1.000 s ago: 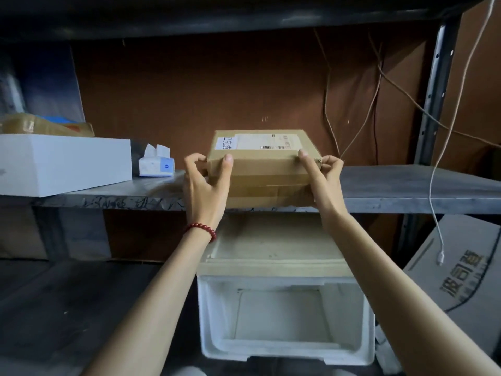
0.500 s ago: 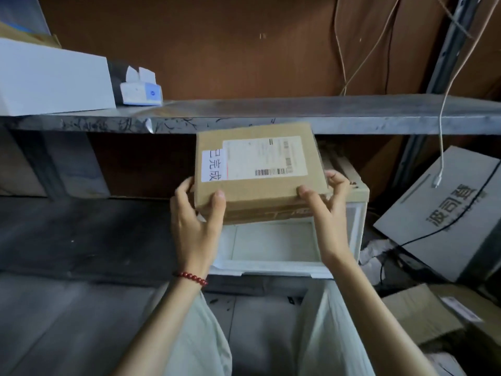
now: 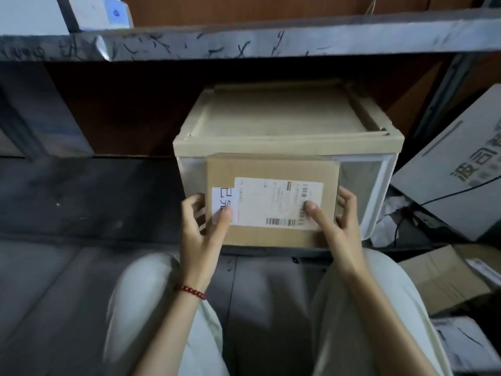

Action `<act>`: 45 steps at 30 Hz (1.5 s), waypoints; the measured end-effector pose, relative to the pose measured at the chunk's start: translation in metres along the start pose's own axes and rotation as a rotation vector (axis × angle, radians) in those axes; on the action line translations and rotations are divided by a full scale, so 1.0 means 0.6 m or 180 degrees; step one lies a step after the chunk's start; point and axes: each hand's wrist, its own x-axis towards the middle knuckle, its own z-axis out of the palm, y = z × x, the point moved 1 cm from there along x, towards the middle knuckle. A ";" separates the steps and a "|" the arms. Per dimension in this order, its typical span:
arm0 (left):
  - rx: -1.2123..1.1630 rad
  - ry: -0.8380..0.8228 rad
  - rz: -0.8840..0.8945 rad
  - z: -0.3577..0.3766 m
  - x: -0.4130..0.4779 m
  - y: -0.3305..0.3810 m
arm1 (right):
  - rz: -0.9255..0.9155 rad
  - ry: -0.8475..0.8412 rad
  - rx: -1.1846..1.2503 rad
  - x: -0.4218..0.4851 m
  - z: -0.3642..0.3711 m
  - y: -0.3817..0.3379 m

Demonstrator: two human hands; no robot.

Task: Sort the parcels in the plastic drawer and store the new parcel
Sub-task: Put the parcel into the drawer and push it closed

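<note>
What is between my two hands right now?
The parcel: the left hand and the right hand grip its opposite sides, as the head view shows.

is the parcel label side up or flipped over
Label side up: the parcel shows its shipping label and barcode toward the camera.

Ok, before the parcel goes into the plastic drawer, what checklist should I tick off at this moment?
1. Both hands hold the parcel: ok; left hand and right hand grip its sides, thumbs on top.
2. Parcel level, label up: ok.
3. Parcel lined up with the plastic drawer opening: ok, roughly centred.
4. Opening wider than parcel: ok, drawer wall shows on both sides.
5. Space inside the drawer free: cannot tell, the parcel hides it.
</note>
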 end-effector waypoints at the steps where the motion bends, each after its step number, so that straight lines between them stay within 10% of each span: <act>1: 0.0033 -0.0060 -0.0109 0.000 0.004 -0.005 | 0.0062 0.0032 -0.0034 0.004 0.000 0.002; 45: 0.0574 -0.0681 -0.1105 -0.004 -0.014 -0.040 | 0.1387 -0.0504 -0.0482 0.025 -0.018 0.066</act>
